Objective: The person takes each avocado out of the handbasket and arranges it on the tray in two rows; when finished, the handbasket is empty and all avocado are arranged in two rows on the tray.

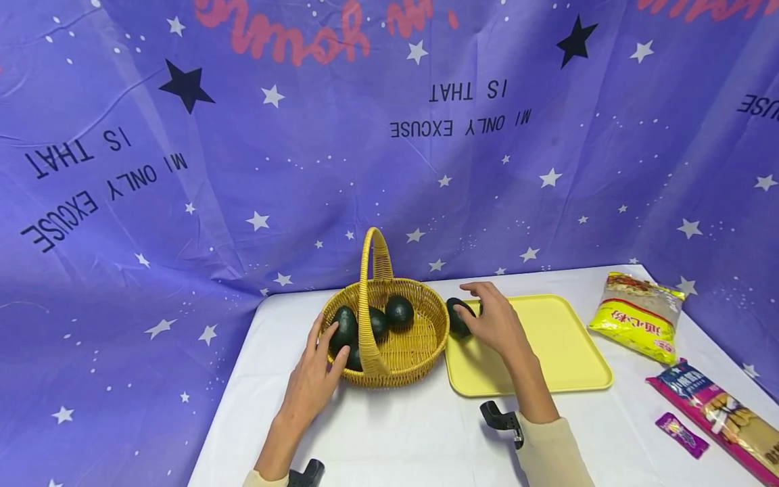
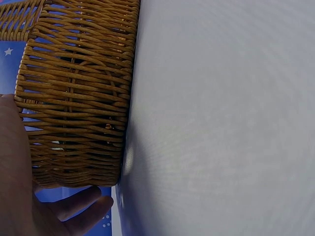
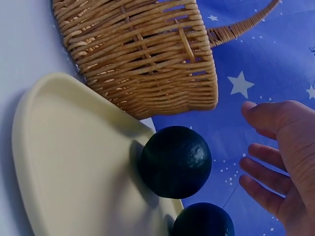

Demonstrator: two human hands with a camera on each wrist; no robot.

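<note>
The yellow wicker basket [image 1: 426, 362] with a tall handle holds several dark green avocados, one avocado [image 1: 399, 312] lying by its back wall. My left hand [image 1: 312, 379] rests at the basket's left rim, fingers spread and relaxed, fingertips overlapping the nearest avocado in the head view. In the left wrist view, two fingers [image 2: 81, 209] extend past the basket's outer wall. Over the left side of a yellow tray [image 1: 562, 352], my right hand [image 1: 496, 321] is spread with nothing in its grasp. Two avocados stand on the tray close by: one [image 3: 175, 162] nearer the basket, another [image 3: 204, 221] beside it.
On the right of the white table lie a yellow-and-clear food bag [image 1: 639, 314], a long pink-and-blue packet [image 1: 718, 412] and a small purple packet [image 1: 681, 435]. A purple star-printed cloth [image 1: 341, 169] hangs behind the table.
</note>
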